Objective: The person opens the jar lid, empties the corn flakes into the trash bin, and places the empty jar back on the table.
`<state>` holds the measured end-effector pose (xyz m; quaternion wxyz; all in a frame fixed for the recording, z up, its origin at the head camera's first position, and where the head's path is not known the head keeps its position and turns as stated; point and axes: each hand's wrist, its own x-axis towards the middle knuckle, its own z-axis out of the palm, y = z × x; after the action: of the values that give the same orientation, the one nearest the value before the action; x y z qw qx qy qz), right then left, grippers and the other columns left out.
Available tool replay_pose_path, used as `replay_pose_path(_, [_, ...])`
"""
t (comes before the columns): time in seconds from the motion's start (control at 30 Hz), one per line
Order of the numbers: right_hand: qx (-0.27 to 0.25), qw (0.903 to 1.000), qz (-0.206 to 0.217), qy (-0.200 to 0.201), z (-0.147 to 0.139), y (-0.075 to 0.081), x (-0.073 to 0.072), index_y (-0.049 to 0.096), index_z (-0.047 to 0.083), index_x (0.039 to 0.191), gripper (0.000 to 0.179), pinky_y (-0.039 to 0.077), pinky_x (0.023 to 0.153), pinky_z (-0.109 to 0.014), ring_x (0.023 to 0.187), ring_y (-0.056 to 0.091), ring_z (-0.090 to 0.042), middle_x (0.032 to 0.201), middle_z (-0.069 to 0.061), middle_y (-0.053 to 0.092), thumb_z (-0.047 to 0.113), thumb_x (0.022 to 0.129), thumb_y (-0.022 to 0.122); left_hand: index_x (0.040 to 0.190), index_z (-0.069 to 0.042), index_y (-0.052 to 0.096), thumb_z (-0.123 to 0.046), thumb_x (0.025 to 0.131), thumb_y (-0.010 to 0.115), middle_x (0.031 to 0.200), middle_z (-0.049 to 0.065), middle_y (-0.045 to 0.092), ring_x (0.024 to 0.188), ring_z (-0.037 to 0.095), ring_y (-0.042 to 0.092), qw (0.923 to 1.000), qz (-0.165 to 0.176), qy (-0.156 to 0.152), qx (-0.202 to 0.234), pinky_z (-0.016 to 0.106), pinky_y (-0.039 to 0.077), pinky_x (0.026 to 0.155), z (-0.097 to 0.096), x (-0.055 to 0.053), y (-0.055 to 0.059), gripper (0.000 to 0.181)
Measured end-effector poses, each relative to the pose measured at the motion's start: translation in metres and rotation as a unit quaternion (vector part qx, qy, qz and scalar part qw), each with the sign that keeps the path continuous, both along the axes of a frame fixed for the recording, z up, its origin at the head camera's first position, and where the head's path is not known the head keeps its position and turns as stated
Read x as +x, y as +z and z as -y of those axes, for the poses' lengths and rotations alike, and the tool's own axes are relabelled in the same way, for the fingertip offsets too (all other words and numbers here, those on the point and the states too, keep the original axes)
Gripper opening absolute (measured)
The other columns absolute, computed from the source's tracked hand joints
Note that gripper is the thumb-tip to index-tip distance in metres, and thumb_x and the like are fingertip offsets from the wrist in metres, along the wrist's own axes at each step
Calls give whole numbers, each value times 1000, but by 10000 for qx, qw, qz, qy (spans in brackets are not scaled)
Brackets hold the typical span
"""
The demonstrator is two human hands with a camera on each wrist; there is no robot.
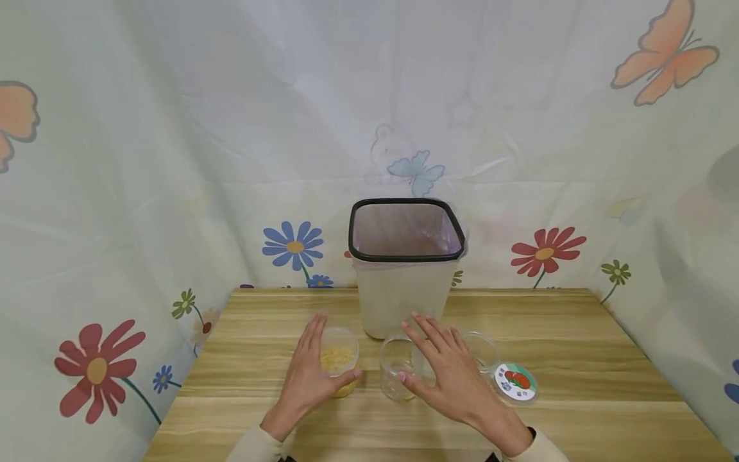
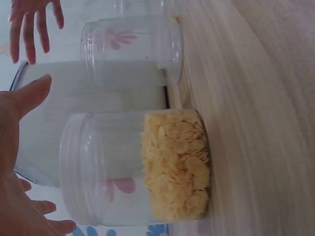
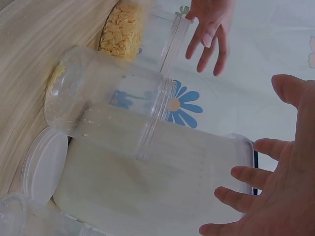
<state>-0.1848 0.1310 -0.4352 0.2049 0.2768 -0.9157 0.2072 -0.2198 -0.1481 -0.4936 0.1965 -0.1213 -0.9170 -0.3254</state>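
Note:
A clear jar (image 1: 338, 353) stands on the table with pale yellow flakes (image 2: 177, 164) in its lower part. My left hand (image 1: 310, 378) is beside it with fingers extended and thumb apart; I cannot tell whether it touches the jar. Right of it stands a second clear jar (image 1: 397, 375), with only a few yellow crumbs at its bottom. My right hand (image 1: 450, 382) hovers just right of this jar, fingers spread and holding nothing. In the right wrist view, that hand (image 3: 275, 182) is apart from the jar's rim.
A pale bin (image 1: 404, 292) with a black rim and bag liner stands behind the jars. To the right are a clear round container (image 1: 482, 350) and a round tomato-printed top (image 1: 516, 382). A white lid (image 3: 48, 167) lies near the bin. A printed curtain hangs behind the table.

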Motion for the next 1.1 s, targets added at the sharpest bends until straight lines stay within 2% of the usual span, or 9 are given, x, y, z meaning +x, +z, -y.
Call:
replay_pose_path(0.2, [42, 10000, -46, -42, 0, -2, 0, 31, 31, 154, 78, 23, 113, -68, 147, 30, -30, 162, 0, 30, 50, 88, 67, 157, -26, 13, -54, 58, 90, 162, 10, 25, 145, 36, 32, 9957, 638, 92, 665, 58, 36, 111, 5, -2, -11, 128])
replay_pose_path(0.4, [29, 10000, -43, -31, 0, -2, -1, 31, 31, 154, 77, 23, 113, -69, 147, 30, -30, 162, -1, 30, 49, 88, 66, 157, -21, 12, -46, 55, 94, 159, 21, 27, 142, 43, 34, 9854, 962, 1, 1407, 61, 34, 112, 10, -7, -20, 134])
replay_pose_path(0.53, [26, 10000, -10, -25, 0, -3, -2, 31, 32, 154, 77, 23, 113, -68, 147, 30, -30, 162, 0, 30, 50, 88, 66, 157, -20, 11, -42, 55, 95, 159, 22, 26, 143, 44, 33, 9781, 1151, -85, 1730, 62, 31, 113, 13, -8, -25, 134])
replay_pose_path(0.67, [16, 10000, 29, -25, 1, -3, -2, 31, 32, 154, 76, 23, 113, -68, 147, 30, -29, 161, 0, 30, 51, 88, 65, 157, -19, 11, -39, 56, 95, 159, 19, 28, 140, 45, 36, 9737, 1275, -172, 1881, 63, 33, 111, 16, -9, -32, 132])
replay_pose_path(0.83, [5, 9999, 123, -16, 1, -4, -1, 29, 32, 154, 76, 22, 113, -68, 148, 29, -28, 162, 0, 29, 53, 90, 63, 155, -14, 14, -36, 58, 95, 147, 25, 43, 131, 45, 47, 9686, 1484, -269, 1978, 61, 39, 107, 19, -14, -45, 128])
replay_pose_path(0.93, [20, 9999, 140, -12, 1, -4, -1, 29, 32, 155, 76, 22, 113, -68, 148, 29, -28, 162, 1, 29, 54, 90, 62, 155, -11, 15, -31, 58, 95, 144, 28, 45, 130, 46, 48, 9660, 1540, -345, 2046, 62, 38, 107, 19, -16, -49, 127])
replay_pose_path(1.1, [39, 9999, 108, -8, 1, -6, -1, 29, 32, 155, 76, 22, 113, -68, 148, 30, -29, 162, 0, 29, 54, 90, 62, 154, -10, 18, -27, 57, 96, 144, 25, 46, 130, 44, 48, 9603, 1529, -391, 2301, 62, 36, 109, 18, -17, -54, 125])
